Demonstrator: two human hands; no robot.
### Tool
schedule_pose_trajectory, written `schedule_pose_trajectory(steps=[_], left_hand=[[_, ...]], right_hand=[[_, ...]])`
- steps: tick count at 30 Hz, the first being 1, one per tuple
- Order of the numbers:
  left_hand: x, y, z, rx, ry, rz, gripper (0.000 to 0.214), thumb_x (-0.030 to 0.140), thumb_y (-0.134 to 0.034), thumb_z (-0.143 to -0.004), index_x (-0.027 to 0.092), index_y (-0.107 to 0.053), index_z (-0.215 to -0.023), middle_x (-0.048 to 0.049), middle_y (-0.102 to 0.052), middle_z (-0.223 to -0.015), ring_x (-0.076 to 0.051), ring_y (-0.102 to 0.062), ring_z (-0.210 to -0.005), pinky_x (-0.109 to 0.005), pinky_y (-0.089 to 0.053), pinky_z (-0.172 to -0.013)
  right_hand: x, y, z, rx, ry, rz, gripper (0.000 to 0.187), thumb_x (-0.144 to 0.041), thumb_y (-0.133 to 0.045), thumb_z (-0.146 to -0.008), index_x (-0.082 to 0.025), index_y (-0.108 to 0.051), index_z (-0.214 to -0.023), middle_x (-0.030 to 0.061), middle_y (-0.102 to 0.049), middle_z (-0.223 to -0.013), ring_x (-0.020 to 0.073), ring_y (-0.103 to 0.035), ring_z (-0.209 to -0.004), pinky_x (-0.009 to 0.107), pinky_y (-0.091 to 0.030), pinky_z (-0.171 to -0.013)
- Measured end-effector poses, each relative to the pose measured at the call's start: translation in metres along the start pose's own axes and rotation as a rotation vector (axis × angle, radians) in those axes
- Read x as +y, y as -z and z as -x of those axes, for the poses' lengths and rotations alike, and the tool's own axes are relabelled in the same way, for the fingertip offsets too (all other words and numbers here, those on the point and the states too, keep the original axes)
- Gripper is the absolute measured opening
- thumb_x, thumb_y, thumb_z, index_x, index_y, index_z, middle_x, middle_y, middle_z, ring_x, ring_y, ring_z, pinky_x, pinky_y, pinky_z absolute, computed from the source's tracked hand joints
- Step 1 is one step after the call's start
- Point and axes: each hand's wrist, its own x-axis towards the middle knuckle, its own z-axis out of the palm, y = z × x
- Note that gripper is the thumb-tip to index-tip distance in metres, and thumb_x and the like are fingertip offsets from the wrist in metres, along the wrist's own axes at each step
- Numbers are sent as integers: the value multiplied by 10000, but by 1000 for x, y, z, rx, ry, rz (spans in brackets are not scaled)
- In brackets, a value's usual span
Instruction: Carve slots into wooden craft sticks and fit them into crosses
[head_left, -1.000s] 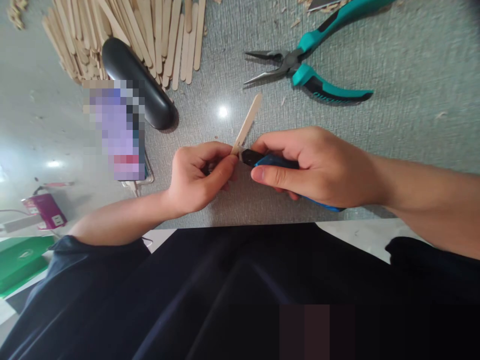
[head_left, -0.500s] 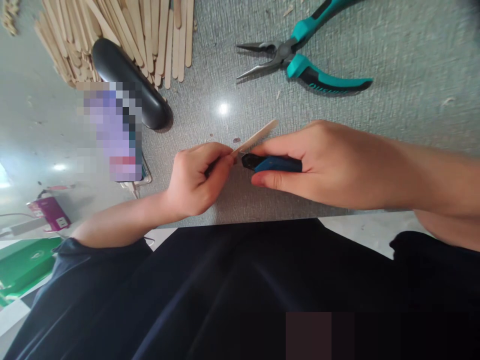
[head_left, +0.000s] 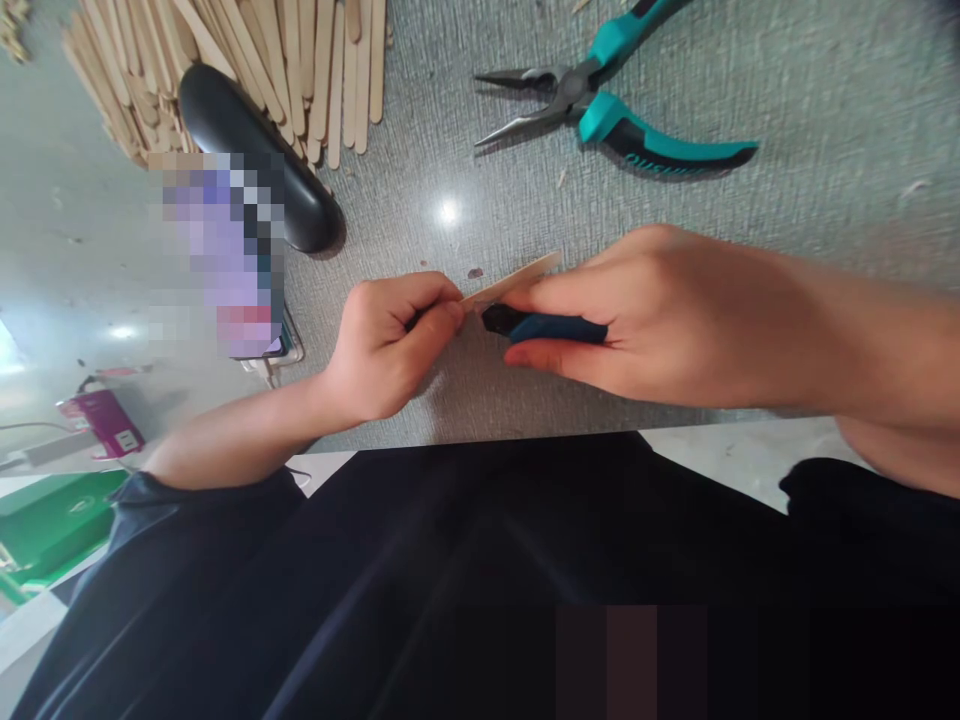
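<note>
Pinched between the thumb and fingers of my left hand (head_left: pixel 397 345) is one end of a wooden craft stick (head_left: pixel 517 280), which slants up to the right. My right hand (head_left: pixel 637 315) is closed around a blue and black utility knife (head_left: pixel 555 327). The knife's dark front end lies against or just below the stick, close to my left fingertips; its blade is hard to make out. Part of the stick runs along my right index finger. Both hands are low over the grey textured table (head_left: pixel 405 210), near its front edge.
Needle-nose pliers (head_left: pixel 574 90) with teal handles lie spread at the back. A pile of craft sticks (head_left: pixel 300 70), a black case (head_left: pixel 259 160) and a blurred-out phone (head_left: pixel 225 260) with a cable are at left. Farther left are a purple box (head_left: pixel 105 422) and a green container (head_left: pixel 64 520).
The stick has tilted flatter, its free end dropping slightly and now nearer my right index finger. Both hands keep their grips. The view has shifted slightly.
</note>
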Motion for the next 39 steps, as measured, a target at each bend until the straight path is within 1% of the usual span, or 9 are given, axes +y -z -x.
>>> schedule_pose_trajectory(steps=[5, 8, 14, 19, 24, 27, 29, 33, 39], left_hand=[[1, 0, -2, -7, 50, 8, 292, 197, -613, -968, 205, -632, -677, 24, -519, -602, -92, -404, -563, -289, -333, -549], [1, 0, -3, -3, 54, 12, 302, 207, -617, -971, 204, -625, -670, 26, -508, -596, -89, -397, -564, -295, -327, -552], [-2, 1, -3, -4, 74, 15, 317, 236, -643, -1005, 208, -630, -689, 27, -500, -595, -95, -378, -558, -308, -339, -554], [-5, 2, -3, 6, 59, 71, 340, 188, -637, -1026, 206, -631, -687, 43, -468, -567, -89, -363, -537, -311, -339, -562], [-7, -1, -1, 57, 21, 63, 302, 200, -640, -1042, 203, -707, -747, 47, -501, -598, -86, -389, -549, -307, -366, -581], [-9, -3, 1, 80, 34, 71, 297, 239, -646, -1053, 214, -742, -773, 44, -499, -586, -102, -439, -562, -311, -394, -588], [-11, -4, 2, 80, 43, 72, 293, 269, -655, -1059, 223, -759, -789, 35, -527, -595, -113, -482, -578, -312, -408, -591], [-10, -5, 3, 89, 50, 57, 280, 260, -654, -1058, 216, -786, -815, 8, -638, -657, -121, -550, -617, -306, -433, -597], [-9, -6, 3, 109, 30, 67, 286, 241, -660, -1076, 211, -777, -817, 4, -691, -704, -119, -595, -644, -305, -471, -633]], right_hand=[[0, -4, -1, 55, -2, 80, 190, -461, -838, -1024, -286, -828, -948, 27, -605, -698, 261, -614, -699, 399, -328, -702], [0, -5, 0, 78, -4, 112, 226, -488, -811, -1017, -283, -779, -927, 28, -539, -677, 274, -612, -700, 411, -317, -713], [-1, -7, -1, 111, 10, 202, 265, -555, -716, -1027, -303, -719, -945, 29, -463, -676, 247, -431, -645, 435, -178, -707], [-8, -6, -3, 85, -44, 388, 436, -610, -536, -1104, -278, -602, -828, 46, -440, -668, 211, -280, -601, 454, -148, -684], [-2, -8, -4, 116, -12, 247, 286, -536, -746, -1028, -285, -746, -892, 25, -473, -649, 246, -509, -634, 418, -245, -689], [2, -7, -5, 95, 6, 190, 229, -494, -770, -1048, -284, -833, -981, 24, -561, -665, 264, -585, -673, 414, -329, -699], [2, -5, -5, 79, 20, 141, 244, -502, -763, -1066, -288, -841, -977, 20, -576, -676, 254, -573, -675, 418, -350, -709], [-2, -4, -5, 68, -12, 37, 288, -509, -763, -1071, -286, -799, -891, -12, -495, -648, 214, -477, -656, 413, -336, -713], [-12, -6, -5, 118, -54, 56, 328, -523, -734, -1076, -284, -714, -853, -17, -510, -679, 196, -456, -670, 398, -342, -711]])
